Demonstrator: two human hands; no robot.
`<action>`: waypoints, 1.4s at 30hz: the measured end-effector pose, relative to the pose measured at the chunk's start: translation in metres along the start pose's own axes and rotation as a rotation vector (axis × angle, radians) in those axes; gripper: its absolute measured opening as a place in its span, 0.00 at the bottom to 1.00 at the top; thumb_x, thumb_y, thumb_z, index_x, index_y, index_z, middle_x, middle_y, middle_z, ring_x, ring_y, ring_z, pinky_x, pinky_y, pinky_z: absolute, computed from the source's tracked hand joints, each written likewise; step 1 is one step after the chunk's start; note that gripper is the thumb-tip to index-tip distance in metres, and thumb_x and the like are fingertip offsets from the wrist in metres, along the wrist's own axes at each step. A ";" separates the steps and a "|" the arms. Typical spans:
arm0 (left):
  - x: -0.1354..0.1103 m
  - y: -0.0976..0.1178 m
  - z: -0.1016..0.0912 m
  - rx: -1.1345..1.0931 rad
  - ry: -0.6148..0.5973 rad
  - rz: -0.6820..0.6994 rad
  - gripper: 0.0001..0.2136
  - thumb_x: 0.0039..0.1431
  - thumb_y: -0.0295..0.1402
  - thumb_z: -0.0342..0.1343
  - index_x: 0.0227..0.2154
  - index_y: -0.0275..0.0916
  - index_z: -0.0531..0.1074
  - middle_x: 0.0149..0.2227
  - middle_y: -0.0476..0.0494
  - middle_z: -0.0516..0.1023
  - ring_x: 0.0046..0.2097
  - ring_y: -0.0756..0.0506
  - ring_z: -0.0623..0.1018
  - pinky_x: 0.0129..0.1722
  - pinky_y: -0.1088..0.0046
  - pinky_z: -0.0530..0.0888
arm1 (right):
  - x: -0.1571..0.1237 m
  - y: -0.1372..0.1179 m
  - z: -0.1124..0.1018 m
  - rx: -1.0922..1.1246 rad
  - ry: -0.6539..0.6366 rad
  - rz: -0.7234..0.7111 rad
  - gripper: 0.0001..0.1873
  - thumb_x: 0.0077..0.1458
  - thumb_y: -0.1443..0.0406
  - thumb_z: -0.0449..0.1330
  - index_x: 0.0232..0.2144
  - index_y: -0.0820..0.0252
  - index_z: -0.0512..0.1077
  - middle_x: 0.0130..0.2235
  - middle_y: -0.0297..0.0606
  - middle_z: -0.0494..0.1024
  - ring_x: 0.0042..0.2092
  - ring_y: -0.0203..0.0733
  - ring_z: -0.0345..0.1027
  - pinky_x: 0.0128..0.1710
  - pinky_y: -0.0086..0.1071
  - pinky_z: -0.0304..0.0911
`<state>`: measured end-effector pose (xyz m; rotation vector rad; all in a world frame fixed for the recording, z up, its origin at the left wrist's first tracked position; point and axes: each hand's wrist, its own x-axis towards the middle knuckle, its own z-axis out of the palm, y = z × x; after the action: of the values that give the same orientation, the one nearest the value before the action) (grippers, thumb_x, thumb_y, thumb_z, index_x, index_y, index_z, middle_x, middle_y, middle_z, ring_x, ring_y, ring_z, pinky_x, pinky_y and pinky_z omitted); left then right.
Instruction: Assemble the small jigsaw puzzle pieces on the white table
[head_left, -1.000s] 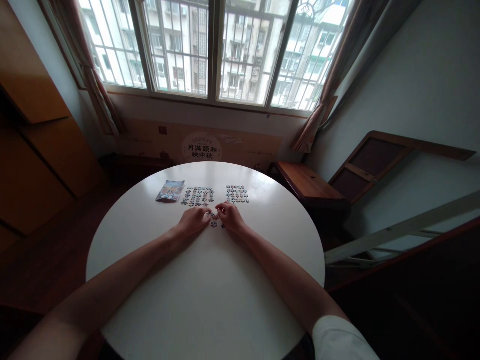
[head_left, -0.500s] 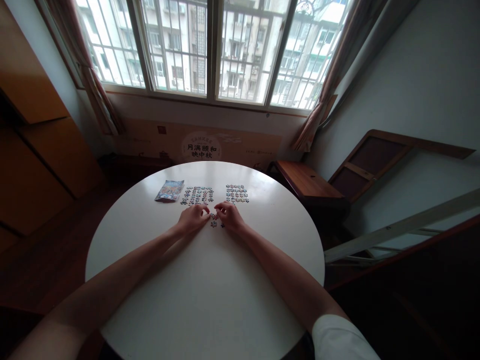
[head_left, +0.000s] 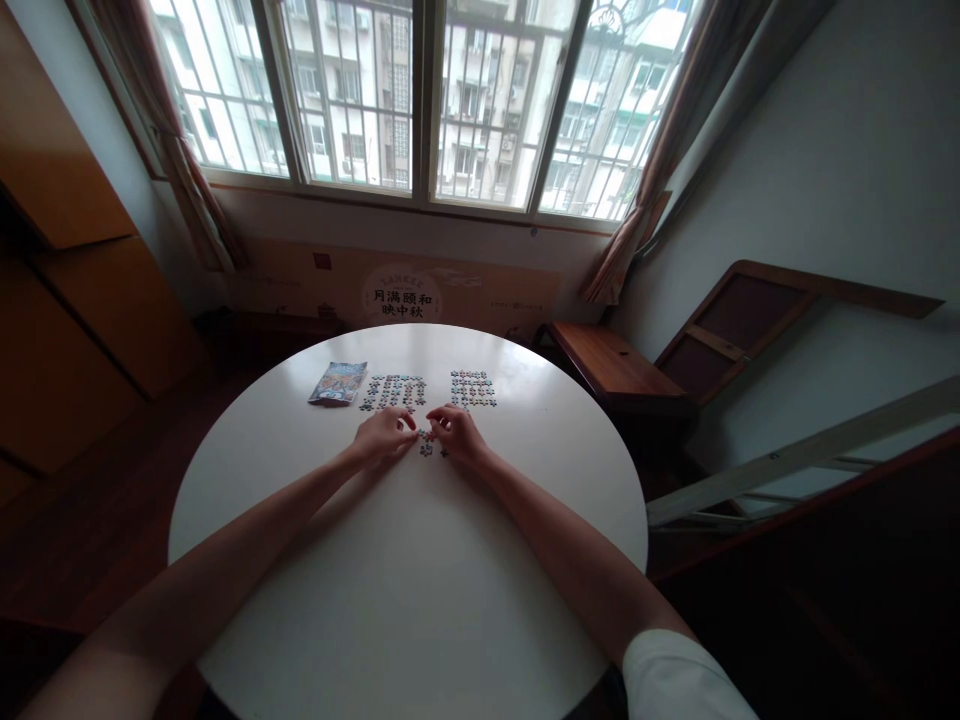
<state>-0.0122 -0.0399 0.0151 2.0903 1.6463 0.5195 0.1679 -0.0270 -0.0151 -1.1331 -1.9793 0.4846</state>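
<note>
My left hand (head_left: 384, 436) and my right hand (head_left: 457, 434) rest on the round white table (head_left: 420, 580), fingers curled and almost meeting over a small cluster of joined puzzle pieces (head_left: 427, 445). Each hand pinches at these pieces; what exactly sits in the fingertips is too small to make out. Just beyond the hands lie two laid-out groups of loose puzzle pieces, the left group (head_left: 391, 391) and the right group (head_left: 472, 388). A small printed packet (head_left: 338, 382) lies left of them.
A wooden bench (head_left: 611, 365) stands past the table's right edge, with a leaning wooden frame (head_left: 757, 320) and a pale rail (head_left: 795, 460) beyond. Orange-brown cabinets (head_left: 67, 300) fill the left. A barred window (head_left: 420, 100) and a printed cardboard panel (head_left: 401, 293) face me.
Both hands stay over the small cluster, with only slight finger shifts. The view has drifted a little.
</note>
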 end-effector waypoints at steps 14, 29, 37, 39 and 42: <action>0.002 -0.005 0.001 -0.095 -0.040 0.036 0.12 0.45 0.40 0.56 0.31 0.38 0.74 0.17 0.52 0.72 0.22 0.49 0.72 0.21 0.78 0.60 | -0.002 -0.002 -0.001 -0.008 -0.006 -0.007 0.09 0.53 0.71 0.55 0.34 0.62 0.75 0.34 0.37 0.72 0.29 0.31 0.66 0.32 0.26 0.62; 0.003 -0.010 0.003 -0.079 0.029 0.162 0.14 0.45 0.43 0.56 0.29 0.37 0.75 0.25 0.48 0.75 0.28 0.49 0.73 0.27 0.77 0.66 | -0.004 -0.002 0.000 -0.124 -0.106 -0.156 0.06 0.51 0.66 0.61 0.32 0.55 0.78 0.39 0.39 0.71 0.43 0.40 0.64 0.46 0.36 0.59; 0.001 -0.009 0.003 -0.077 0.146 0.198 0.15 0.49 0.43 0.55 0.35 0.39 0.75 0.24 0.49 0.74 0.28 0.49 0.73 0.28 0.77 0.65 | 0.003 0.004 0.000 0.168 -0.058 0.028 0.06 0.50 0.64 0.61 0.28 0.61 0.76 0.36 0.39 0.72 0.34 0.35 0.67 0.32 0.28 0.64; 0.000 -0.008 0.004 -0.077 0.184 0.199 0.15 0.51 0.44 0.53 0.36 0.39 0.76 0.24 0.49 0.74 0.28 0.49 0.73 0.28 0.76 0.65 | 0.005 0.004 -0.002 0.223 -0.014 0.089 0.07 0.51 0.64 0.59 0.28 0.63 0.75 0.31 0.37 0.73 0.31 0.34 0.68 0.30 0.28 0.64; -0.001 -0.005 0.005 -0.063 0.217 0.187 0.15 0.54 0.42 0.51 0.37 0.40 0.76 0.25 0.49 0.75 0.27 0.49 0.73 0.28 0.76 0.65 | 0.007 0.003 -0.004 0.291 0.021 0.132 0.07 0.50 0.64 0.58 0.27 0.64 0.73 0.27 0.35 0.75 0.28 0.34 0.68 0.28 0.27 0.63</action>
<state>-0.0137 -0.0403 0.0079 2.2180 1.5311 0.8756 0.1705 -0.0200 -0.0112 -1.0812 -1.7539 0.7988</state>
